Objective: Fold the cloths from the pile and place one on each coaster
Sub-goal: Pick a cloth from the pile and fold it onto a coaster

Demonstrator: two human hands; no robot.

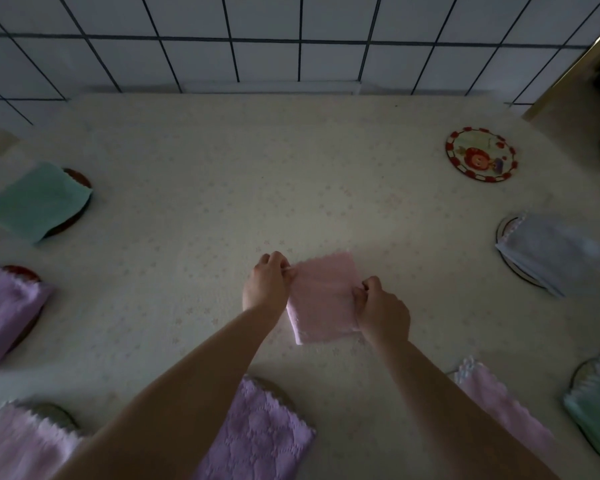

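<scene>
A folded pink cloth (321, 297) is held flat on the table (194, 202) between both hands — its left edge is pinched by the left hand (267, 284), its right edge by the right hand (381, 310); the empty coaster (481, 154) lies well apart.

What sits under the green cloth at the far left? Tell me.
A dark reddish round coaster lies under the green cloth. Only its rim shows at the cloth's top corner and lower right edge; the rest is covered.

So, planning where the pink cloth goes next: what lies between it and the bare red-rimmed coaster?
Nothing: in the head view only bare tablecloth lies between the pink cloth and the red-rimmed coaster.
</scene>
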